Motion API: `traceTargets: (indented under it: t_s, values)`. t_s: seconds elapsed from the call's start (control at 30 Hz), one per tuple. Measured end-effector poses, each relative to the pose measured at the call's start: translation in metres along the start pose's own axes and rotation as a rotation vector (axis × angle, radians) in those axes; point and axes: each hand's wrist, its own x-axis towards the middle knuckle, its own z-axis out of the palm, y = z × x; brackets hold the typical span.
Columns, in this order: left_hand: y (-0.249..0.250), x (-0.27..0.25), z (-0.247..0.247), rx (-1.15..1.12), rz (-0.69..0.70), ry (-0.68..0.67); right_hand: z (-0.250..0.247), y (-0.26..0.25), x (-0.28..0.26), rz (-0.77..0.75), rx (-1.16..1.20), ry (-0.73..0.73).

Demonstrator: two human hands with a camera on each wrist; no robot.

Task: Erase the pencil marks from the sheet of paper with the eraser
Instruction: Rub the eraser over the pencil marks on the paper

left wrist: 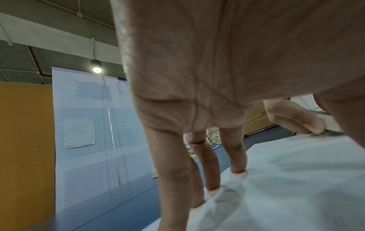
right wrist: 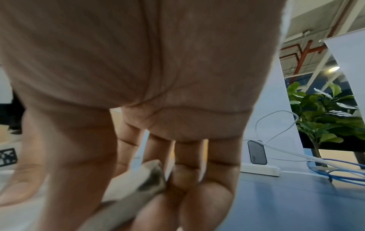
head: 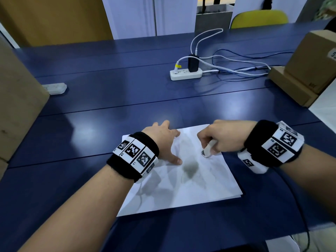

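Both forearms reached in from the near edge of the blue table (head: 91,110), and the sheet of paper (head: 200,186) lay flat on it between them, serving as the landmark for everything else. On the sheet's left part the left hand (head: 163,140) was spread, fingers apart and straight, their tips pressed down on the paper, thumb tip (head: 177,161) just beside the dark pencil smudge (head: 190,169) at the sheet's middle. Toward the sheet's far right part the right hand (head: 223,137) pinched the eraser (head: 209,149), thumb and fingers curled round it, its greyed end touching the paper. Beyond the sheet a white power strip (head: 185,74) and cables (head: 245,70) sat well apart from it, with cardboard boxes (head: 312,66) off to its right. Judging by the smudge, the darkest mark remained, so the erasing was partly done. Doing this step well would probably mean short strokes running away from the pinning fingers, with moderate pressure, since rubbing toward them could buckle or crease the thin sheet; the grimy eraser tip might smear graphite rather than lift it.
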Motion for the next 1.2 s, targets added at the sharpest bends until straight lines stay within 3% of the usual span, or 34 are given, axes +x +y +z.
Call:
traceTargets:
  t_s: [0.17, 0.3, 0.43, 0.53, 0.63, 0.8, 0.97, 1.07, 1.2]
  values:
    - [-0.001, -0.005, 0.002, -0.006, 0.005, 0.029, 0.004, -0.001, -0.003, -0.022, -0.056, 0.035]
    - [-0.003, -0.012, 0.004, -0.024, 0.013, 0.050, 0.011, 0.004, -0.013, -0.071, -0.014, 0.170]
    - [-0.007, -0.023, 0.006, -0.096, 0.043, 0.062, 0.011, -0.005, -0.033, -0.135, 0.236, 0.325]
    - [-0.009, -0.038, 0.013, -0.139, 0.109, 0.094, 0.015, -0.015, -0.042, -0.174, 0.522, 0.287]
    - [-0.010, -0.052, 0.022, -0.141, 0.159, 0.061, 0.020, -0.023, -0.039, -0.213, 0.639, 0.204]
    - [-0.009, -0.055, 0.028, -0.127, 0.179, 0.045, 0.027, -0.047, -0.020, -0.217, 0.542, 0.120]
    - [-0.011, -0.055, 0.030, -0.107, 0.178, 0.055, 0.029, -0.058, 0.002, -0.155, 0.244, 0.258]
    - [-0.012, -0.054, 0.032, -0.114, 0.174, 0.051, 0.030, -0.058, -0.001, -0.116, 0.147, 0.251]
    - [-0.012, -0.053, 0.032, -0.095, 0.170, 0.045, 0.037, -0.062, -0.020, -0.197, 0.223, 0.045]
